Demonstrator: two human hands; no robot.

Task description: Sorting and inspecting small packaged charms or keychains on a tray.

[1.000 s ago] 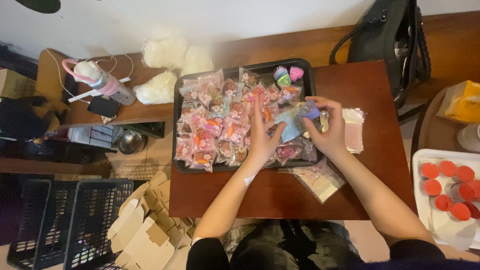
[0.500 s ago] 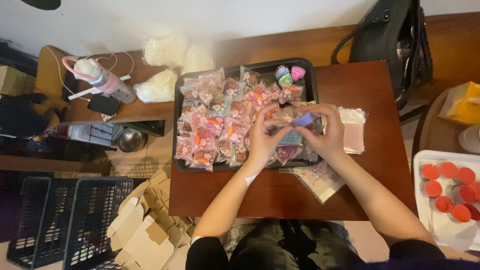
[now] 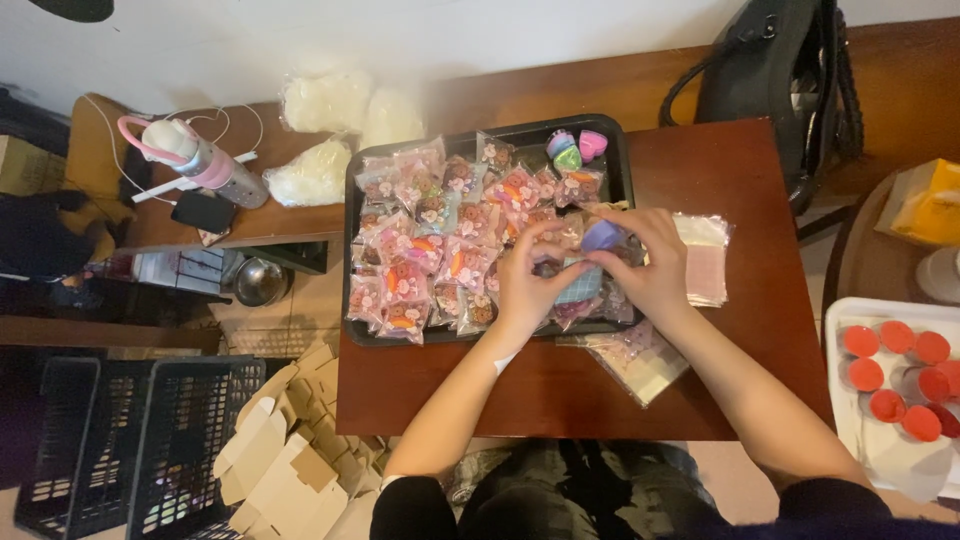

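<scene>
A black bag [image 3: 770, 80] sits at the back, red-capped jars [image 3: 895, 375] at right, cardboard boxes [image 3: 290, 465] below.

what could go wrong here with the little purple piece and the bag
The purple piece is pinched between the left hand and right hand at the small bag; it might slip into the crowded black tray. The stack of empty bags beside the right hand could get nudged off the table edge.

I see bare hands [image 3: 590, 275] and forearms; black sleeves pushed above the elbows; dark trousers, possibly camouflage-patterned.
</scene>
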